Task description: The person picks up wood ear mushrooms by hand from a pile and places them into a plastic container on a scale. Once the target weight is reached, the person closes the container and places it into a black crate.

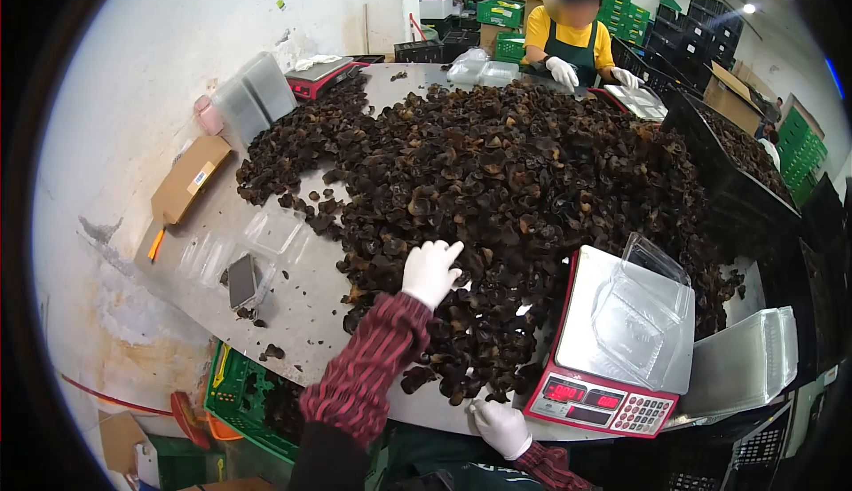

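Note:
A large heap of dark brown, ear-shaped fungus pieces [497, 162] covers much of the metal table [311, 340]. My left hand [432, 273], in a white glove, rests on the heap's near left part, fingers apart, with nothing visibly held. At the table's near edge is my right hand [500, 427], also gloved, its fingers curled beside the lowest pieces; whether they hold anything is hidden. Right of it stands a red and white scale [603, 393] with lit red digits. A clear plastic tray [639, 322] lies on the scale's plate.
Stacked clear trays [745, 362] are at the right, near a black crate [737, 162] of fungus. To the left lie a phone [241, 281], a cardboard piece [190, 180] and more trays [255, 96]. Across the table, a person [572, 34] in white gloves works beside another scale.

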`<state>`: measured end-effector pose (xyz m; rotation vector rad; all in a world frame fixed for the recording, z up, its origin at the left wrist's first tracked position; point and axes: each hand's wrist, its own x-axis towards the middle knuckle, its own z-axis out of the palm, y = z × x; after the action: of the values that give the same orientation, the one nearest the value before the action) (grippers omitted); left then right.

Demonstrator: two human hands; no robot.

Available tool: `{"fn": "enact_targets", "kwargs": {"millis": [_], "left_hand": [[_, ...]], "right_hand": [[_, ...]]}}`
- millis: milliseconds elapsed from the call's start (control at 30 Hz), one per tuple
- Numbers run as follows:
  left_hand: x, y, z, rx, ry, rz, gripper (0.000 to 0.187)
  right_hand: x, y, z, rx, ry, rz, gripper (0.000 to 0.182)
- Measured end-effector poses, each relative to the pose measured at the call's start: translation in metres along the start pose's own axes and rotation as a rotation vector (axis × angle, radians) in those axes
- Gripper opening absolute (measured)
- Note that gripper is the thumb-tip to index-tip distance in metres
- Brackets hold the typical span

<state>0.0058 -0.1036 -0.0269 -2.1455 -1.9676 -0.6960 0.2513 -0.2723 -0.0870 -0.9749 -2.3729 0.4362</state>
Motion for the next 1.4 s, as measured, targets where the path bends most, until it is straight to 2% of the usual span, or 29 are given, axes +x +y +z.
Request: {"fn": "enact_targets", "kwargs": {"millis": [67, 100, 200, 333, 400, 433, 500, 533, 600, 667, 700, 800, 867, 900, 933, 1000, 1067, 1133, 1200, 1233, 1300, 1400], "left_hand": [[0.012, -0.011, 0.021, 0.151, -0.180, 0.042, 0.028], [0.017, -0.016, 0.031, 0.189, -0.202, 0.049, 0.026], [0.010, -0.016, 0.007, -0.004, -0.039, 0.060, 0.022], [-0.040, -0.010, -0.086, -0.227, 0.147, -0.050, 0.023], [-0.085, -0.025, -0.119, -0.145, 0.191, -0.190, 0.023], [-0.111, -0.038, -0.134, -0.038, 0.173, -0.266, 0.020], [-0.167, -0.076, -0.153, 0.255, -0.023, -0.439, 0.018], [-0.194, -0.094, -0.160, 0.257, -0.161, -0.535, 0.026], [-0.217, -0.091, -0.168, 0.473, -0.141, -0.447, 0.034], [-0.211, -0.086, -0.159, 0.247, -0.074, -0.483, 0.038], [-0.201, -0.078, -0.148, 0.089, 0.006, -0.494, 0.030], [-0.147, -0.035, -0.112, -0.115, 0.069, -0.256, 0.019], [-0.109, -0.010, -0.088, -0.247, 0.065, -0.040, 0.026], [-0.097, -0.004, -0.074, -0.217, 0.042, -0.002, 0.038], [-0.085, 0.004, -0.067, -0.167, -0.072, -0.051, 0.053], [-0.074, 0.016, -0.054, -0.107, -0.219, -0.035, 0.067], [-0.085, 0.043, -0.060, -0.175, -0.393, 0.047, 0.074], [-0.116, 0.068, -0.056, -0.106, -0.434, 0.155, 0.073], [-0.141, 0.082, -0.049, -0.079, -0.429, 0.145, 0.069], [-0.149, 0.079, -0.041, -0.052, -0.387, 0.141, 0.066], [-0.154, 0.070, -0.029, -0.057, -0.268, 0.124, 0.059], [-0.148, 0.059, -0.014, -0.053, -0.107, 0.198, 0.047]], "right_hand": [[0.000, 0.000, 0.000, 0.044, 0.016, -0.003, 0.012], [0.000, 0.002, 0.001, 0.058, 0.023, -0.010, 0.013], [-0.003, 0.004, 0.003, 0.039, -0.003, -0.010, 0.013], [0.000, 0.001, -0.001, 0.064, -0.011, 0.005, 0.012], [-0.001, 0.002, 0.000, 0.046, -0.017, 0.001, 0.012], [0.000, 0.001, -0.002, 0.061, -0.014, 0.013, 0.012], [-0.001, 0.002, 0.000, 0.085, -0.006, 0.015, 0.012], [-0.001, 0.002, 0.000, 0.098, 0.004, 0.013, 0.012], [0.000, 0.001, -0.001, 0.110, 0.005, 0.013, 0.012], [-0.001, 0.001, 0.000, 0.070, -0.026, 0.052, 0.007], [-0.002, 0.001, 0.000, 0.070, -0.029, 0.052, 0.007], [0.000, 0.000, -0.001, 0.068, -0.010, 0.047, 0.008], [-0.001, 0.001, -0.001, 0.081, -0.026, 0.049, 0.009], [-0.002, 0.001, -0.001, 0.074, -0.023, 0.061, 0.009], [-0.003, 0.001, 0.000, 0.054, -0.037, 0.050, 0.009], [-0.002, 0.001, 0.000, 0.027, -0.049, 0.040, 0.009], [-0.002, 0.002, -0.001, 0.045, -0.011, -0.020, 0.014], [-0.004, 0.004, 0.001, 0.018, -0.012, -0.016, 0.014], [-0.010, 0.010, 0.010, 0.075, 0.057, -0.064, 0.015], [-0.009, 0.007, 0.005, 0.038, 0.005, -0.070, 0.016], [-0.006, 0.001, -0.002, 0.024, 0.024, -0.077, 0.016], [-0.004, -0.007, -0.026, -0.035, 0.064, -0.129, 0.019]]}}
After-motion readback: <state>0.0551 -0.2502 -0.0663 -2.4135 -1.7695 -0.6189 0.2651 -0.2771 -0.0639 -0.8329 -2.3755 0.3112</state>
